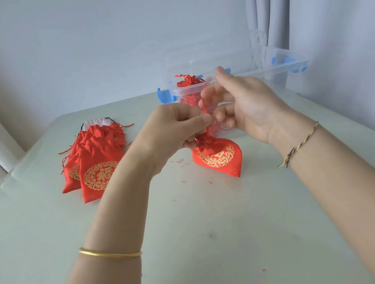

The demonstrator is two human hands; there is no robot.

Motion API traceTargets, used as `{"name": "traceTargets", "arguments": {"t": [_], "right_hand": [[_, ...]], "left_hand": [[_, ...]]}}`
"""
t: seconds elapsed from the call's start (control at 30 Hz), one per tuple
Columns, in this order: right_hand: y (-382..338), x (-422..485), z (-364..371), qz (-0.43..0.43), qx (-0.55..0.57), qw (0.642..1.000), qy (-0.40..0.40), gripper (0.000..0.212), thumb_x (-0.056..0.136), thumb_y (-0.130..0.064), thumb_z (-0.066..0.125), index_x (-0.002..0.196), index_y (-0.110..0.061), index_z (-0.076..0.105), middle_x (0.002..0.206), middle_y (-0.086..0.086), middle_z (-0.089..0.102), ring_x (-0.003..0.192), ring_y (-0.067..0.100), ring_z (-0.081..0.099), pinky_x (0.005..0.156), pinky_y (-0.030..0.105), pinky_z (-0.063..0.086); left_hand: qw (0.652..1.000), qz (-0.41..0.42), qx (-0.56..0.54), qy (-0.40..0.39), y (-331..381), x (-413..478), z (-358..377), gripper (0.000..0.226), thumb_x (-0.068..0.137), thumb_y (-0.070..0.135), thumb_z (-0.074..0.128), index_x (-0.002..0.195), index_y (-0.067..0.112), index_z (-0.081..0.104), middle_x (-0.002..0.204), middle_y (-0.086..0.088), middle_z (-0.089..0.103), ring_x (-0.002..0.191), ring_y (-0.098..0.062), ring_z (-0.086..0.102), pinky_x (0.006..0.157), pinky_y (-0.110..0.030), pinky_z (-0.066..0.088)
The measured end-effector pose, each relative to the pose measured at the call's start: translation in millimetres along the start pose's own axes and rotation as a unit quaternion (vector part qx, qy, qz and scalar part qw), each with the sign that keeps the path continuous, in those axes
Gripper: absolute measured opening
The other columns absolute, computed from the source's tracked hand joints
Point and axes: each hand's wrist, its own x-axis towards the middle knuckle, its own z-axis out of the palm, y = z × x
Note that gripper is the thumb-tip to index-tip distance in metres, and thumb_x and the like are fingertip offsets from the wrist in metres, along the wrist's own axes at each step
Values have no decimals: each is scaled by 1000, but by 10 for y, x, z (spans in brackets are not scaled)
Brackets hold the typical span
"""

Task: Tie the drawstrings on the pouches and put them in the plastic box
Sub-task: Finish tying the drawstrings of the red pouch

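Note:
A red pouch with a gold emblem (219,157) hangs just above the table, its neck gathered tight. My left hand (173,126) pinches the red drawstring at the pouch's neck. My right hand (242,104) holds the other strand of the drawstring (205,107) between thumb and curled fingers, right above the pouch. A pile of several red pouches (96,163) lies on the table to the left. Behind my hands stands the clear plastic box (269,70) with blue latches, and at least one tied red pouch (189,80) shows inside it.
The pale table (196,227) carries small red lint specks near the held pouch. A white pouch (96,122) peeks out behind the red pile. A wall is behind the table, curtains hang at the right, and window blinds are at the left.

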Motion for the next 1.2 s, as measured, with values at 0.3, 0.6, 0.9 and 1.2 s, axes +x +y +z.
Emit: {"name": "traceTargets", "arguments": {"t": [0.3,0.6,0.9,1.2], "right_hand": [[46,-10,30,6,-63,998,4,16,89,1,41,80,-9,49,58,8,57,42,15,55,40,21,39],[160,-8,98,-170,-272,946,-33,23,71,0,73,74,-18,58,66,-6,56,51,0,43,53,11,37],[237,-19,139,-334,-429,839,16,4,76,-7,64,73,-6,67,70,-8,46,62,6,50,60,12,39],[230,-31,176,-192,-277,940,41,12,79,-1,64,69,-6,66,57,-13,58,47,-9,53,52,8,39]], "left_hand": [[994,-19,-108,28,-13,28,-11,8,90,7,57,83,4,53,70,-7,54,49,-6,51,55,-20,52],[981,-46,-157,108,-21,48,-29,16,90,4,56,74,5,53,52,-7,55,41,-12,56,54,-27,58],[977,-56,-160,126,5,25,-53,10,89,1,55,82,-4,58,56,-10,60,44,-12,60,54,-23,56],[972,41,5,233,80,24,2,24,85,1,46,107,10,49,89,-3,60,73,-20,68,75,-34,57]]}}
